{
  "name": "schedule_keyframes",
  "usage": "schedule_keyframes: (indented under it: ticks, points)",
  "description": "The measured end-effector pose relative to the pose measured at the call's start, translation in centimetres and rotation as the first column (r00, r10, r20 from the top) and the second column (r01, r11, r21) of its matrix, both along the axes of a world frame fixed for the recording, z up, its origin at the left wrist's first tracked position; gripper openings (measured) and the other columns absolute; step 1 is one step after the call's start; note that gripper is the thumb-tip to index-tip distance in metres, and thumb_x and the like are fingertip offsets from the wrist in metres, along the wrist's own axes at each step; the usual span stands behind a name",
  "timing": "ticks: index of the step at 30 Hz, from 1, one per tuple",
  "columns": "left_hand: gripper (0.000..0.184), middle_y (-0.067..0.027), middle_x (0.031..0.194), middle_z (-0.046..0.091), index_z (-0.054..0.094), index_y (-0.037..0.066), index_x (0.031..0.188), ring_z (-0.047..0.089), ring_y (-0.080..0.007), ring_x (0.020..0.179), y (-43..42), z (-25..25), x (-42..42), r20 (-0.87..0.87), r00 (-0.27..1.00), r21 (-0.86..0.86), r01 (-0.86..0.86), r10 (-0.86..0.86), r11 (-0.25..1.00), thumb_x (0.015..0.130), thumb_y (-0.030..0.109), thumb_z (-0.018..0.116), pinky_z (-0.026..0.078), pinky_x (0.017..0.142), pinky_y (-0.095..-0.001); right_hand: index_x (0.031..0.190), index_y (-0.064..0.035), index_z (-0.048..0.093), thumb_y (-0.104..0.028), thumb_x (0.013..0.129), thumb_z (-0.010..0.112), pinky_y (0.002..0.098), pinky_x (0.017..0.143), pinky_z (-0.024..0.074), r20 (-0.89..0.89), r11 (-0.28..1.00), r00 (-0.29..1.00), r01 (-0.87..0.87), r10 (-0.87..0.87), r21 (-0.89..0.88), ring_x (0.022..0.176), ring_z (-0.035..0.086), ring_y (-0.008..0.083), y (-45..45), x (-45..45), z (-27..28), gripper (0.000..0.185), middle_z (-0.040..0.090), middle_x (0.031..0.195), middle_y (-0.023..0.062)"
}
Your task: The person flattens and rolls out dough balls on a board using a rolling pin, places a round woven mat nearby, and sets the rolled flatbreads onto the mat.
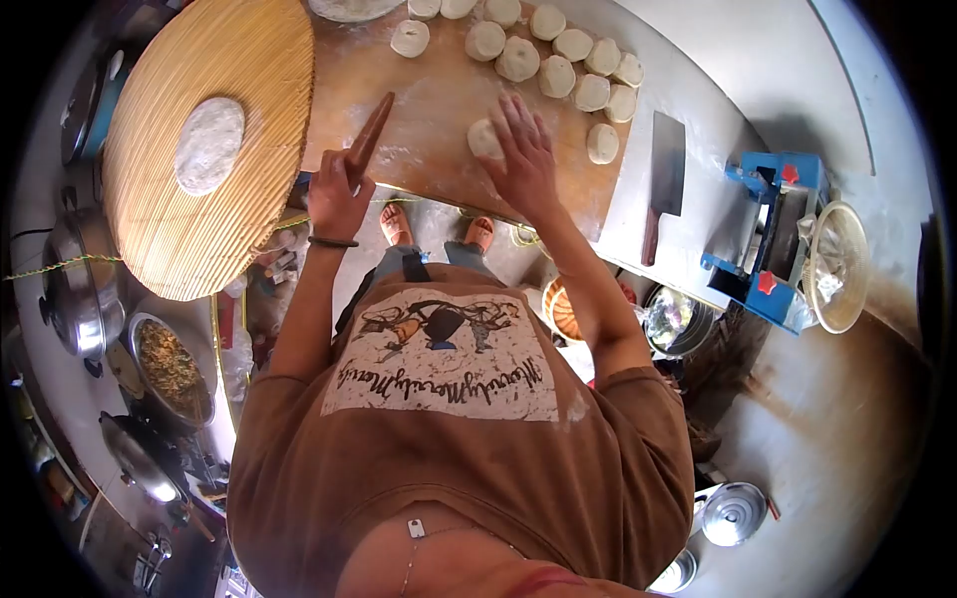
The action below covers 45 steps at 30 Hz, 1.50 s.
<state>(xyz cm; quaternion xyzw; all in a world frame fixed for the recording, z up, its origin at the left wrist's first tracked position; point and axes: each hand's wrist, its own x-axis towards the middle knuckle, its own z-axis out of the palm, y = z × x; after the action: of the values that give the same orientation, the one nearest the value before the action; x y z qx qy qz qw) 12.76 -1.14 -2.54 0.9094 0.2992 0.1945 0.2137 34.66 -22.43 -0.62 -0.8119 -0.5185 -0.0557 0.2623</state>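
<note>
Necklace (416, 528) and brown shirt (459, 468) lie nearest. Two dough rounds look flattened, one on the straw mat (155, 224) toward ten o'clock, another (354, 7) toward eleven; many dough lumps (517, 60) toward one o'clock on the bench (429, 149) look thick, apparently unflattened. Left hand (339, 207) grips a wooden stick (373, 135); right hand's (525, 164) fingers spread open, a single lump (482, 140) at their nine o'clock, touching or just beside them.

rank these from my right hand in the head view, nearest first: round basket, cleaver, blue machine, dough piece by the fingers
From the right hand:
1. dough piece, at its left edge
2. cleaver, to its right
3. blue machine, right of the cleaver
4. round basket, far right
</note>
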Motion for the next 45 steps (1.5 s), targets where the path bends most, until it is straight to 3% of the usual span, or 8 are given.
schedule_keyframes:
  ticks: [6, 15, 18, 20, 24, 31, 35, 45]
  points:
    - [0.037, -0.0191, 0.097, 0.065, 0.059, 0.004, 0.111, 0.066, -0.0422, 0.089, -0.9, 1.8, 1.4, -0.113, 0.994, -0.096, -0.015, 0.004, 0.995, 0.080, 0.017, 0.072, 0.053, 0.076, -0.0497, 0.152, -0.0213, 0.043, -0.060, 0.089, 0.059, 0.0573, 0.119, 0.0240, 0.069, 0.958, 0.994, -0.066, 0.088, -0.280, 0.152, 0.024, 0.0350, 0.5, 0.5, -5.3, 0.076, 0.029, 0.164, 0.0106]
    - [0.043, -0.0159, 0.106, 0.062, 0.059, 0.005, 0.119, 0.064, -0.0390, 0.091, -0.9, 1.2, 6.6, -0.158, 0.940, 0.111, 0.320, -0.301, 0.941, 0.078, 0.017, 0.069, 0.050, 0.081, -0.0493, 0.135, -0.0170, 0.061, -0.041, 0.090, 0.067, 0.0527, 0.117, 0.0301, -0.347, 0.989, 0.936, -0.107, 0.065, -0.104, 0.139, 0.045, 0.0348, -2.8, 1.4, -5.2, 0.051, 0.051, 0.148, 0.0118]
    - [0.051, -0.0123, 0.115, 0.061, 0.057, 0.007, 0.126, 0.062, -0.0337, 0.100, -3.6, 2.0, 11.8, -0.194, 0.866, 0.166, 0.492, -0.461, 0.855, 0.079, 0.022, 0.070, 0.049, 0.084, -0.0459, 0.128, -0.0140, 0.065, -0.038, 0.089, 0.069, 0.0503, 0.115, 0.0322, -0.456, 0.933, 0.873, 0.292, -0.170, 0.211, 0.134, 0.050, 0.0343, -5.0, 0.4, 1.3, 0.046, 0.057, 0.141, 0.0115]
    - [0.057, -0.0116, 0.130, 0.059, 0.055, 0.008, 0.134, 0.059, -0.0314, 0.115, -5.3, 4.1, 14.2, -0.277, 0.779, 0.056, 0.597, -0.562, 0.800, 0.084, 0.031, 0.070, 0.048, 0.093, -0.0469, 0.130, -0.0133, 0.063, -0.038, 0.088, 0.069, 0.0520, 0.115, 0.0320, -0.080, 0.975, 0.983, 0.175, -0.165, 0.138, 0.136, 0.048, 0.0339, -4.7, 2.2, 2.6, 0.049, 0.055, 0.144, 0.0120]
    - [0.080, -0.0100, 0.163, 0.031, 0.046, 0.017, 0.151, 0.027, -0.0281, 0.152, -4.3, -1.9, 12.1, -0.301, 0.925, 0.243, 0.308, -0.231, 0.920, 0.090, 0.068, 0.055, 0.027, 0.115, -0.0605, 0.148, -0.0096, 0.045, -0.048, 0.086, 0.070, 0.0550, 0.116, 0.0295, 0.066, 0.978, 0.994, 0.099, -0.088, -0.184, 0.146, 0.035, 0.0330, -6.9, 2.5, -3.9, 0.077, 0.041, 0.155, 0.0155]
    - [0.088, -0.0164, 0.165, 0.026, 0.040, 0.004, 0.152, 0.025, -0.0349, 0.152, 0.4, -3.5, 17.4, -0.101, 0.994, 0.389, 0.011, 0.031, 0.921, 0.091, 0.067, 0.054, 0.029, 0.112, -0.0627, 0.154, -0.0067, 0.034, -0.057, 0.081, 0.072, 0.0561, 0.117, 0.0274, -0.008, 0.987, 0.993, 0.117, -0.119, -0.110, 0.148, 0.031, 0.0364, -2.7, 5.9, -5.2, 0.096, 0.034, 0.159, 0.0176]
    - [0.090, -0.0137, 0.166, 0.025, 0.039, 0.005, 0.152, 0.023, -0.0306, 0.153, -3.5, -3.7, 8.8, -0.293, 0.928, 0.303, 0.318, -0.230, 0.898, 0.089, 0.068, 0.054, 0.025, 0.114, -0.0626, 0.154, -0.0061, 0.034, -0.055, 0.080, 0.073, 0.0532, 0.117, 0.0286, -0.118, 0.964, 0.993, -0.004, -0.028, -0.267, 0.148, 0.031, 0.0371, -7.5, 2.1, -2.9, 0.097, 0.031, 0.161, 0.0184]
    - [0.079, -0.0086, 0.168, 0.021, 0.037, 0.014, 0.155, 0.018, -0.0278, 0.155, -1.7, -2.2, 16.0, -0.372, 0.905, 0.346, 0.342, -0.207, 0.874, 0.094, 0.064, 0.050, 0.020, 0.117, -0.0606, 0.156, -0.0046, 0.030, -0.052, 0.084, 0.069, 0.0540, 0.120, 0.0240, 0.032, 0.968, 0.998, 0.066, -0.060, -0.243, 0.149, 0.030, 0.0375, -6.1, 6.0, -4.8, 0.094, 0.034, 0.160, 0.0195]
